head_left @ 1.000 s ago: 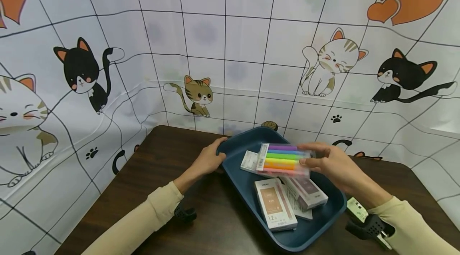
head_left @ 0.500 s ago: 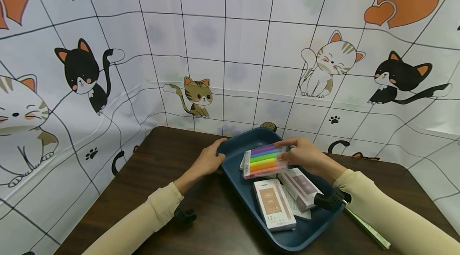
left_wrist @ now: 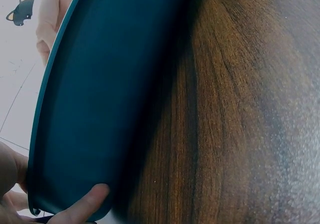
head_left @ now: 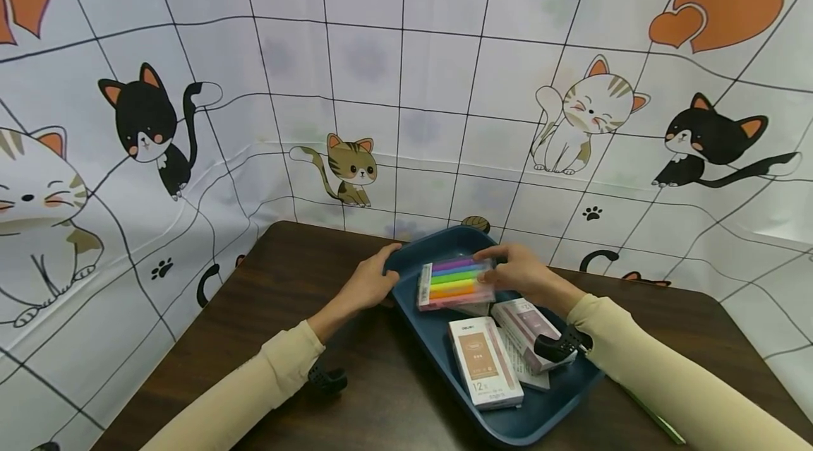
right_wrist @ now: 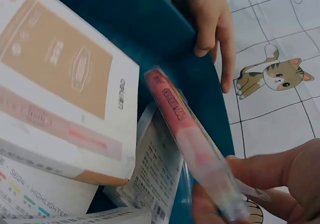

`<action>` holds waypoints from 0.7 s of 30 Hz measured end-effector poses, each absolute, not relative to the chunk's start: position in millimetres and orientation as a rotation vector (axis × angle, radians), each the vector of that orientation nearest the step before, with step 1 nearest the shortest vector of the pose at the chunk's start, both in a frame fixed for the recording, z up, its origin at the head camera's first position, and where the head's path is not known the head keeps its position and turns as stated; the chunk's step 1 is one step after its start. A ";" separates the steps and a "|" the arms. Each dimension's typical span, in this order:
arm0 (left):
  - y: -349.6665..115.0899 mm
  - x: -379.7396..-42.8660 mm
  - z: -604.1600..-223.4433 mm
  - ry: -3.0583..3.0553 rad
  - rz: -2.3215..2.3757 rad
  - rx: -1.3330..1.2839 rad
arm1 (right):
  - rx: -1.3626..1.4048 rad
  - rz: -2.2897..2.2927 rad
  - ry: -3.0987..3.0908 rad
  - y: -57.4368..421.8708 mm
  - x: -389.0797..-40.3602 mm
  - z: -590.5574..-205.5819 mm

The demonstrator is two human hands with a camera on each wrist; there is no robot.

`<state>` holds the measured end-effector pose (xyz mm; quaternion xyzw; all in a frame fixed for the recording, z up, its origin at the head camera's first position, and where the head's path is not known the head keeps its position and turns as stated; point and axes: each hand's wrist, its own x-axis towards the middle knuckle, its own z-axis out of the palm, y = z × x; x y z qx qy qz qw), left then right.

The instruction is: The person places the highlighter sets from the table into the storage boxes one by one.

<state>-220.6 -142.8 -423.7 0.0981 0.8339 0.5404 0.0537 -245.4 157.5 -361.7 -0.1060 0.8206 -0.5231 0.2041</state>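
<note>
A blue plastic bin (head_left: 438,366) stands on the table at a slant. My left hand (head_left: 371,280) grips its far left corner, with the thumb (left_wrist: 92,201) on the outer wall and the fingers over the rim. My right hand (head_left: 524,273) pinches the right end of a clear pack of rainbow-coloured highlighters (head_left: 454,284) inside the bin. In the right wrist view the pack is seen edge-on, tilted, its pink highlighter (right_wrist: 172,111) facing the camera. It overlaps a white box (right_wrist: 155,164) beneath it.
Nearer in the bin lie a white and tan box (head_left: 485,363) marked 12 and a white and mauve box (head_left: 530,331), with another white box (head_left: 524,366) partly under them. A thin green item (head_left: 654,416) lies on the table (head_left: 317,246), partly behind the right sleeve. A cat-print sheet (head_left: 425,84) hangs behind.
My right hand has carried the highlighter pack left and lower, toward the bin's far left end. The left hand keeps its hold on the corner.
</note>
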 end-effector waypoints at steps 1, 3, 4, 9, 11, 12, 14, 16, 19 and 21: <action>-142.9 -220.8 -424.0 2.534 1.643 0.297 | -0.303 -1.441 2.293 157.5 -245.8 -362.0; -142.7 -220.9 -424.0 2.541 1.640 0.294 | -0.320 -1.405 2.298 158.1 -246.6 -362.3; -142.6 -220.8 -423.8 2.553 1.635 0.296 | -0.335 -1.379 2.301 158.7 -246.6 -361.6; -142.0 -221.1 -424.2 2.567 1.628 0.296 | -0.419 -1.290 2.375 164.1 -245.3 -350.6; -141.9 -221.0 -423.9 2.551 1.644 0.293 | -0.432 -1.271 2.406 167.5 -243.9 -343.6; -141.8 -220.9 -423.5 2.542 1.653 0.290 | -0.430 -1.266 2.413 169.7 -242.9 -340.1; -141.6 -220.3 -422.4 2.539 1.661 0.291 | -0.422 -1.258 2.421 174.6 -240.6 -333.5; -141.5 -219.7 -421.5 2.545 1.656 0.291 | -0.427 -1.230 2.445 180.1 -238.2 -327.9; -141.5 -219.5 -421.2 2.565 1.640 0.294 | -0.430 -1.217 2.469 190.7 -235.1 -323.5; -141.9 -219.6 -422.0 2.585 1.617 0.294 | -0.442 -1.199 2.503 198.1 -233.0 -322.9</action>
